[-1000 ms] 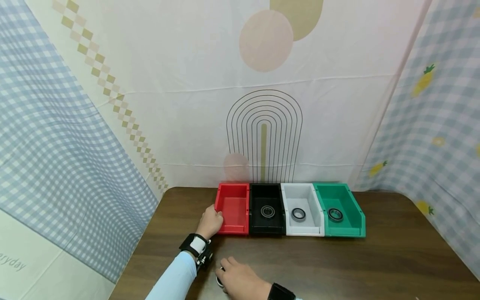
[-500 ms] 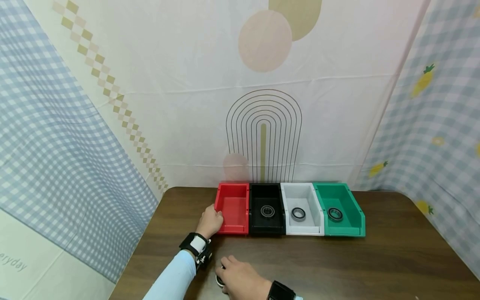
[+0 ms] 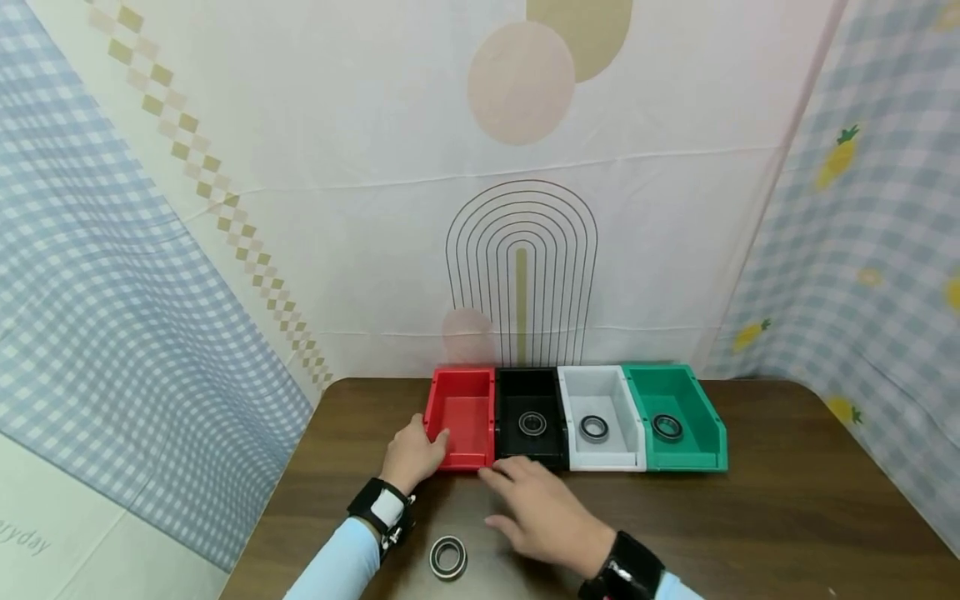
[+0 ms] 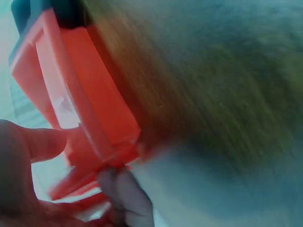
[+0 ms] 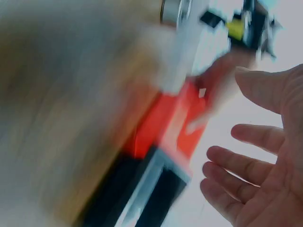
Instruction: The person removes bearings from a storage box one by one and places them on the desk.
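A red storage bin [image 3: 465, 417] stands at the left end of a row of bins. My left hand [image 3: 412, 454] holds its left side wall, thumb on the inner side and fingers outside; the left wrist view shows the fingers [image 4: 125, 191] at the bin's corner. Over the table in front of the red and black bins is my right hand [image 3: 543, 517], fingers spread with nothing in them. A metal ball bearing [image 3: 432, 558] lies flat on the table between the two forearms, near the bottom of the head view.
Beside the red bin stand a black bin [image 3: 531, 458], a white bin [image 3: 609, 458] and a green bin [image 3: 686, 460], each with one bearing inside. They sit along the back of the wooden table [image 3: 787, 517], before a hanging patterned cloth [image 3: 375, 250].
My right hand has let go of the bearing and moved up and right, leaving it on the table. The left hand stays at the red bin, its thumb slightly raised.
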Demonstrator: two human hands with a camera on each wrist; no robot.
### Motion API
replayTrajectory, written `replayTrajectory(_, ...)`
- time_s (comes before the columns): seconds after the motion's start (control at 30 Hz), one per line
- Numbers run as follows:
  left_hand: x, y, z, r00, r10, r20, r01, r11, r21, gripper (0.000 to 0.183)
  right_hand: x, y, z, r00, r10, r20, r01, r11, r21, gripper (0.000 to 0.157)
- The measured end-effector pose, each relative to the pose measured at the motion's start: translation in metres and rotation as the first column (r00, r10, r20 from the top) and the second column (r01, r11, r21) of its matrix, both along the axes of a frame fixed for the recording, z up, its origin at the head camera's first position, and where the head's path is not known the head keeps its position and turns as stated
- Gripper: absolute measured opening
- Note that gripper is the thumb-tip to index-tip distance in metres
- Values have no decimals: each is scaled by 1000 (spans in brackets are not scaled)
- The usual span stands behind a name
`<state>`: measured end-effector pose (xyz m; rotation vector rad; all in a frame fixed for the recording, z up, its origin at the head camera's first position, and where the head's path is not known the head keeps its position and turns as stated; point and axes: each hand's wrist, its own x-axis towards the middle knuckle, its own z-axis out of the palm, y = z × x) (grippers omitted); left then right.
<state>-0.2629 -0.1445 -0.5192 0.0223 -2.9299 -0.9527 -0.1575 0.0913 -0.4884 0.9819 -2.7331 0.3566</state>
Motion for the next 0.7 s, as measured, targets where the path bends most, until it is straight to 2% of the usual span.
replayTrajectory(0.17, 23, 5, 10, 993, 13, -120, -24, 996, -86, 71, -7, 42, 9, 991, -133, -24, 131, 989, -71, 61)
replayTrajectory(0.33, 49, 14, 21, 965, 5, -261, -11, 1000, -19, 68, -3, 77, 6, 969, -247, 10, 247, 965, -92, 62)
replayTrajectory(0.4, 60, 18, 23, 964, -3, -268, 11, 1000, 28, 65, 1, 85, 3, 962, -269, 41, 272, 959, -78, 62)
replayTrajectory(0.53, 78, 27, 26, 973, -36, -230, 54, 996, 68, 61, 5, 89, -4, 951, -296, 86, 301, 952, -57, 63)
replayTrajectory(0.7, 83, 37, 29, 974, -56, -220, 81, 991, 103, 58, 4, 85, -8, 953, -294, 78, 300, 951, -71, 64)
